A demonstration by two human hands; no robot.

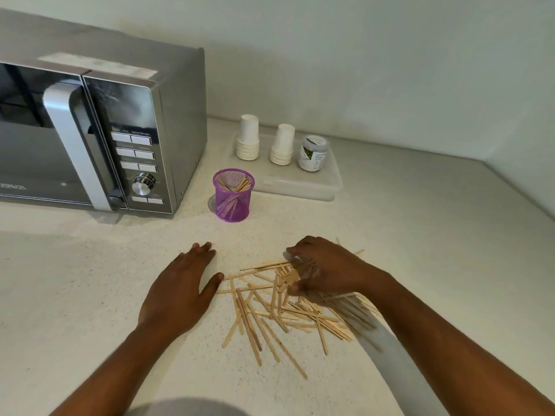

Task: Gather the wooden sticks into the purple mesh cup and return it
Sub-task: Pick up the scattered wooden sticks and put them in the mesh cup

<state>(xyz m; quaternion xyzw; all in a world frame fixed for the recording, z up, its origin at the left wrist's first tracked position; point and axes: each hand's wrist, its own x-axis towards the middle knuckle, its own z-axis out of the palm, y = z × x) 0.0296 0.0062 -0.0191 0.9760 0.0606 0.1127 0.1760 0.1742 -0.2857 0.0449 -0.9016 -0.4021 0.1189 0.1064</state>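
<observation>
Pale speckled worktop (90,295), microwave (90,130) at back left. Wooden sticks (270,313) lie scattered between the hands, pointing every way. Right hand (318,268) sits on the pile's far edge, fingers curled round a few sticks. Left hand (180,289) lies flat and spread, just left of the pile. Purple mesh cup (233,195) stands upright beyond the pile, already holding some sticks; both hands look about equally near.

You are standing in what is looking like a small kitchen or office break corner. A silver microwave (99,127) is sitting on the pale speckled surface (75,280) against a plain wall, and beside it a tray (300,181) is holding two stacks of paper cups (248,139) and a small jar (313,153).
</observation>
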